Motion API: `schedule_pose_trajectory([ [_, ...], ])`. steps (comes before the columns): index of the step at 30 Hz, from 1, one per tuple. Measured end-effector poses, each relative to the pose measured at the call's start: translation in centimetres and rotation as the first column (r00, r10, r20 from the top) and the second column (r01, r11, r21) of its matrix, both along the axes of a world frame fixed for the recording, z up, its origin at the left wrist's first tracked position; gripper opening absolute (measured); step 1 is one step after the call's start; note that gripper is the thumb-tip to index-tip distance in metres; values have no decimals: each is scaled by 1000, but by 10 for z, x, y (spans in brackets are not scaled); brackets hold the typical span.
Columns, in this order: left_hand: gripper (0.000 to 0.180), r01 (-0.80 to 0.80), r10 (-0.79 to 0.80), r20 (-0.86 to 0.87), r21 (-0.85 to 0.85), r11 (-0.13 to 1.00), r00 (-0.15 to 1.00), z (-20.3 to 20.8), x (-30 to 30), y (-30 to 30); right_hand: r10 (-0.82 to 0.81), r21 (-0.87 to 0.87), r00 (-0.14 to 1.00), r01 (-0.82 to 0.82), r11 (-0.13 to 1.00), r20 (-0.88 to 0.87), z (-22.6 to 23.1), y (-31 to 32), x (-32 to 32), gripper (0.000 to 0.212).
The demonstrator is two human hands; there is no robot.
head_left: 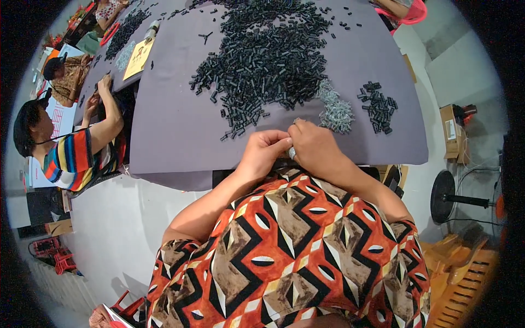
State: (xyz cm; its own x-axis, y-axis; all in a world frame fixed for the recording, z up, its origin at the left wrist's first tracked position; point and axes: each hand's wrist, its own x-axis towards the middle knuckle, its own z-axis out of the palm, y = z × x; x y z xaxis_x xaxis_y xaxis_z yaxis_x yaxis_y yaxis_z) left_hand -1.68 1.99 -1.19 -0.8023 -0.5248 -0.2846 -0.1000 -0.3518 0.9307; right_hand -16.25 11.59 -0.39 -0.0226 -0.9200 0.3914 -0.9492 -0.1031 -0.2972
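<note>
My left hand (263,152) and my right hand (315,146) meet above the near edge of the table, fingertips pinched together. What they pinch is hidden by the fingers and too small to name. A small silvery thing (292,153) shows between the hands; I cannot tell whether it is a ring or a loose part. Just beyond my right hand lies a heap of small clear pieces (336,113). Past both hands spreads a large pile of short black plastic cylinders (262,60). A smaller group of the black cylinders (378,107) sits to the right.
A grey cloth covers the table (175,120). Far left, a person in a striped shirt (76,158) works at an adjoining table, near a yellow card (138,59). A black round-based stand (444,197) and an orange slatted chair (459,279) are on the right.
</note>
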Motion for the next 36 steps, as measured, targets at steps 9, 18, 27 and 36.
schedule_pose_trajectory([
  [9, 14, -28, 32, -62, 68, 997, 998, 0, 0, 1, -10, 0, 996, 10, 1000, 87, 11, 1, -1, 19],
  [18, 13, -26, 37, -105, 109, 994, 994, -1, 1, 2, 3, 10, 998, -4, 1000, 65, 6, 2, -5, 22],
  [27, 23, 76, -40, 99, -391, 917, 994, 31, 0, -8, -142, -2, 978, 144, 990, 154, 23, 14, -34, 26],
  [36, 12, 180, 185, 185, -983, 46, 965, 19, -7, -58, -648, 178, 762, 638, 749, -4, 28, 41, -165, 29],
])
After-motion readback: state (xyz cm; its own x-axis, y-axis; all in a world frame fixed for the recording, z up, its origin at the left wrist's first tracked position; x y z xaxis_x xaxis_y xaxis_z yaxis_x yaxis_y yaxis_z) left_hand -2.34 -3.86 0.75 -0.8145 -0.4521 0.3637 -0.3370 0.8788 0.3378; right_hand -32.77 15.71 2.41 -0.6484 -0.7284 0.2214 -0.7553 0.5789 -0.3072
